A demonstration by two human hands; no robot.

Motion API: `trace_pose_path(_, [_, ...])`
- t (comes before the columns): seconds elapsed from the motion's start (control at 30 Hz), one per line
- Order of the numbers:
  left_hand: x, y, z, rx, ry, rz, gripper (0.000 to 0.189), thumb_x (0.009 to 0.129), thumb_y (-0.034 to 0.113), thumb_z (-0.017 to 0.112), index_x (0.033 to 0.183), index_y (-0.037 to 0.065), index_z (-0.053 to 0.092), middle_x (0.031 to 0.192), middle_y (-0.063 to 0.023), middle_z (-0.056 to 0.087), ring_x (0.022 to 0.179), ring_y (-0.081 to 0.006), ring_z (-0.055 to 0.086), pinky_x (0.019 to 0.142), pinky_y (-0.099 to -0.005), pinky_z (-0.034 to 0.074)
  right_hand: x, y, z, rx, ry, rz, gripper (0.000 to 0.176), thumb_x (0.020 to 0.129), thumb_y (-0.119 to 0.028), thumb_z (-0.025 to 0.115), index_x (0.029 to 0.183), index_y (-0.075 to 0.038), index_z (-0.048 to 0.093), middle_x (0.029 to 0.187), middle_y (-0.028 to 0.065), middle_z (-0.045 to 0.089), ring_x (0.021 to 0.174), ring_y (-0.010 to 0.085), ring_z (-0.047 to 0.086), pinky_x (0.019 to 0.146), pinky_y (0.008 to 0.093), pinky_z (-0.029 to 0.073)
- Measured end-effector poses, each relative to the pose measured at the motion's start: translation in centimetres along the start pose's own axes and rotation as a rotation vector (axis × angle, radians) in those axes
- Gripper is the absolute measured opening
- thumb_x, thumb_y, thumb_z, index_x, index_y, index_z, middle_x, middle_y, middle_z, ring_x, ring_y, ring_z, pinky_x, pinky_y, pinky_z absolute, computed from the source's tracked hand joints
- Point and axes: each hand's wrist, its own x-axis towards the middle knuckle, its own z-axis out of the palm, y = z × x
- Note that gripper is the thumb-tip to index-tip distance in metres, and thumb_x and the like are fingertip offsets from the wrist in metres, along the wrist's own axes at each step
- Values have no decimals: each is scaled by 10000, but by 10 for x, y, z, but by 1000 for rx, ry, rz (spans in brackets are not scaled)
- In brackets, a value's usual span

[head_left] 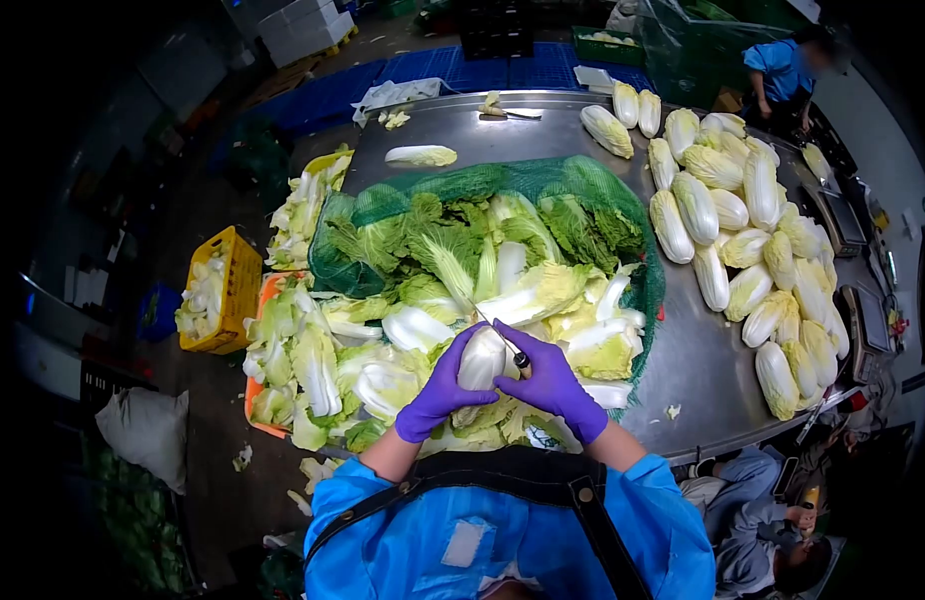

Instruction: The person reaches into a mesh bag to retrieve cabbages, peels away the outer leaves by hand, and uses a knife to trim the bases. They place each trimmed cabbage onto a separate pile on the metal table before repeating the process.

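Note:
My left hand [439,394], in a purple glove, is closed around the side of a pale napa cabbage [481,364] in front of my chest. In my gloved right hand [555,382] is a small knife [523,360], its dark handle between the fingers and its thin blade pointing up and left past the cabbage. Fingers of this hand also touch the cabbage's right side. Below and around both hands lie loose cabbage leaves [378,385]. Just beyond them, a green mesh bag [573,178] holds leafy untrimmed cabbages [453,235].
Many pale cabbages [698,208] are piled along the right of the metal table [683,345]. Another knife [523,113] lies at the far edge. Leaves fill an orange crate [251,385] at left, near a yellow crate [245,268]. Other people [778,75] are at far right and lower right.

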Motion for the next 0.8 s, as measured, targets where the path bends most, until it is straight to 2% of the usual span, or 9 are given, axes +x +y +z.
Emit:
trace_pose_path(0.07, [0,-2,0,40,15,12,957,557,200,823,1335,29,292,1270,-114,425,1188,-207,399,999,-331,313,-1,-12,0,-50,-25,138,758,620,-177,688,1319,-108,402,985,162,622,738,179,615,663,274,493])
trace_pose_path(0.2, [-1,-6,3,36,11,36,964,553,225,832,1331,29,298,1266,-114,427,1168,-213,420,992,-335,323,-3,-3,11,-71,44,99,720,609,-132,622,1301,-107,423,983,182,620,695,200,631,620,288,503])
trace_pose_path(0.37, [-1,-4,0,95,-3,49,935,554,194,822,1322,29,316,1243,-107,451,1145,-210,437,984,-329,331,-3,-7,11,-132,79,106,639,603,-71,570,1237,-98,496,834,169,642,602,218,618,582,287,502])
trace_pose_path(0.5, [-4,-13,-18,-210,-18,-100,935,512,146,787,1316,29,324,1213,-118,478,1138,-233,447,969,-351,359,-2,6,6,-101,127,31,516,631,-5,520,1139,-74,573,842,134,661,672,176,637,596,259,495])
trace_pose_path(0.57, [-6,-20,-27,-333,-22,-140,924,515,130,756,1319,26,314,1215,-132,480,1146,-255,448,973,-366,365,-4,19,6,133,201,22,442,653,56,460,1050,-58,617,880,92,675,732,117,632,586,227,470])
trace_pose_path(0.6, [-5,-17,-29,-617,25,-138,917,521,145,723,1323,21,298,1234,-151,467,1152,-286,445,982,-390,365,-7,15,-2,167,187,85,433,665,81,430,1031,-52,617,903,69,677,803,93,619,584,212,452])
trace_pose_path(0.63, [-4,-15,-32,-900,74,-129,910,526,160,689,1327,16,283,1253,-170,454,1159,-316,443,990,-414,366,-8,20,-7,222,207,195,424,656,68,443,1025,-49,618,891,74,678,754,95,611,572,210,446])
trace_pose_path(0.67, [-2,-15,-37,-853,93,-41,927,567,318,670,1352,54,253,1349,-175,346,1243,-347,343,1030,-483,304,-10,29,-13,99,236,207,437,654,63,452,1044,-54,613,898,83,675,713,103,602,573,217,450])
trace_pose_path(0.8, [9,-4,-40,-1074,145,109,955,591,363,655,1385,84,203,1415,-148,252,1307,-315,245,1055,-484,247,-14,33,-23,-315,335,201,540,652,47,496,1172,-90,546,1010,113,638,603,165,567,612,253,477])
